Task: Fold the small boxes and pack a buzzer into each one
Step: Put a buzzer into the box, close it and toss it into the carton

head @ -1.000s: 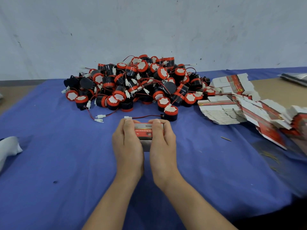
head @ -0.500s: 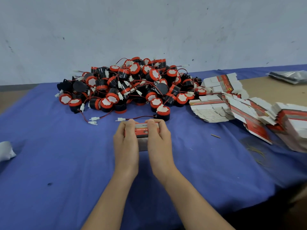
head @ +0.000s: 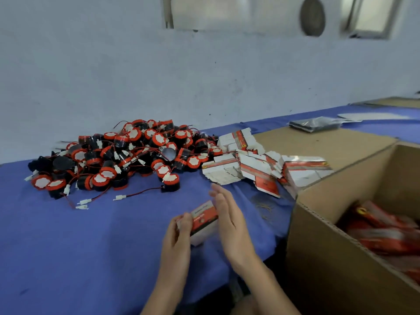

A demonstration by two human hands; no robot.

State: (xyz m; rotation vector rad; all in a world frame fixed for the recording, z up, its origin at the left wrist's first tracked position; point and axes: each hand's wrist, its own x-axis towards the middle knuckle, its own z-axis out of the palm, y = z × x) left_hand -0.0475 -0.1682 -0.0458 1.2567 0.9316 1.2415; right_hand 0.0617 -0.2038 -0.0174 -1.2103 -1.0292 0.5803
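Nearly packed, a small red-and-white cardboard box sits low at the near edge of the blue-clothed desk, its left end pinched in the curled fingers of the left hand, the right hand laid flat, straight-fingered, against the other. Its long axis runs hand to hand, red face up. Both flaps are best pinned shut en route to the large brown cardboard carton right of the fingers.

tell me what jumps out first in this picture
The heap of red-and-black buzzers sprawls across the blue cloth at the back left. In front, the left hand grips a small red-and-white box, the right hand flat beside it. At right stands an open cardboard carton with red boxes inside.
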